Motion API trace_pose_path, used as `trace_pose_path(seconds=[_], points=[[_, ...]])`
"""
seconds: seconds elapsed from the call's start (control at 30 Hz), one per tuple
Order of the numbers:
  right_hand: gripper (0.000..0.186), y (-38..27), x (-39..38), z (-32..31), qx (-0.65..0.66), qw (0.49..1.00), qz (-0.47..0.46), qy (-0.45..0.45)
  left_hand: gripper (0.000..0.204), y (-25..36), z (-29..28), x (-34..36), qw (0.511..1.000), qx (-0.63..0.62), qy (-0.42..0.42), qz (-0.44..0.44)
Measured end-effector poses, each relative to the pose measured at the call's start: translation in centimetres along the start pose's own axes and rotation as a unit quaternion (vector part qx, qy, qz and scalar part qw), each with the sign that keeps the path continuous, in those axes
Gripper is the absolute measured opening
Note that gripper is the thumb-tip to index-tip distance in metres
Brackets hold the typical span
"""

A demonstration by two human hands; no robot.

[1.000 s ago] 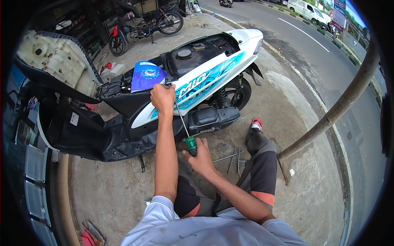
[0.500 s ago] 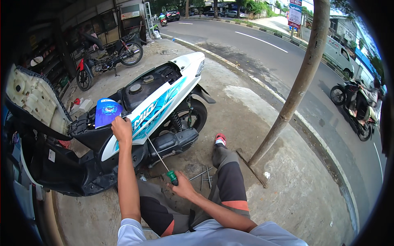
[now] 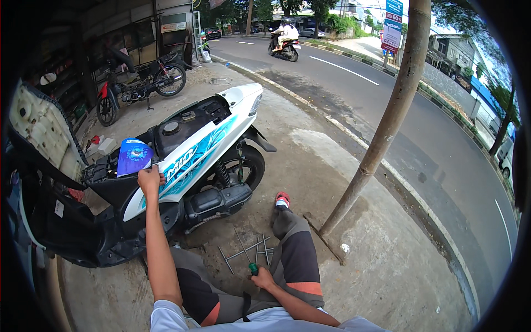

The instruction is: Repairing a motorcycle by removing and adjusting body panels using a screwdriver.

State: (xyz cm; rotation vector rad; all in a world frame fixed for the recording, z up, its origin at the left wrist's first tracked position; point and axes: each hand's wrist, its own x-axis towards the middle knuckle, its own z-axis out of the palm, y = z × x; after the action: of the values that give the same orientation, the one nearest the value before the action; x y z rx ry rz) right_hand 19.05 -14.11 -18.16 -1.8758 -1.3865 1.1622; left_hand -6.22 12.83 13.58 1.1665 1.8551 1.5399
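Observation:
The white scooter (image 3: 243, 99) with turquoise graphics stands on the left, its seat (image 3: 43, 130) tipped up. My left hand (image 3: 150, 181) is closed at the upper edge of its white side panel (image 3: 182, 177), beside a blue-purple sheet-like piece (image 3: 134, 157). What lies under those fingers is partly hidden. Low in front of me, my right hand (image 3: 264, 279) grips a screwdriver by its green handle (image 3: 253, 269). Its thin shaft points up and away, apart from the scooter. Beyond it, metal T-handle wrenches (image 3: 243, 253) lie on the ground.
A slanting wooden pole (image 3: 381, 138) rises to my right, close to the curb (image 3: 409, 188). Past it, a rider on a motorbike (image 3: 285, 47) is on the road. Another motorbike (image 3: 138, 88) stands at the workshop front. My legs are either side of the wrenches.
My right hand has drawn the screwdriver down and back, away from the scooter's side. My left hand stays at the panel. The view has shifted slightly, and the passing traffic has changed.

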Motion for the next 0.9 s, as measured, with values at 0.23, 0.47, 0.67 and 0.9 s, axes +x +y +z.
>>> trace_pose_path(seconds=[0.23,0.47,0.67,0.9], points=[[0.053,1.5,-0.8,0.3,-0.044,0.998,-0.031,-0.023,0.025,-0.2,0.9,-2.3,0.960,0.159,0.161,0.163],[0.054,0.9,-1.5,0.1,-0.100,0.993,-0.049,-0.047,0.035,-0.2,0.3,-2.7,0.919,0.285,0.149,0.229],[0.054,-1.3,-1.9,-2.8,0.139,0.987,0.051,-0.060,0.042,-0.1,0.3,-2.2,0.953,0.202,0.084,0.207],[0.013,-1.8,-1.8,-7.7,0.452,0.880,0.144,0.010,0.028,-9.9,-10.8,-11.5,0.963,-0.266,0.014,-0.047]])
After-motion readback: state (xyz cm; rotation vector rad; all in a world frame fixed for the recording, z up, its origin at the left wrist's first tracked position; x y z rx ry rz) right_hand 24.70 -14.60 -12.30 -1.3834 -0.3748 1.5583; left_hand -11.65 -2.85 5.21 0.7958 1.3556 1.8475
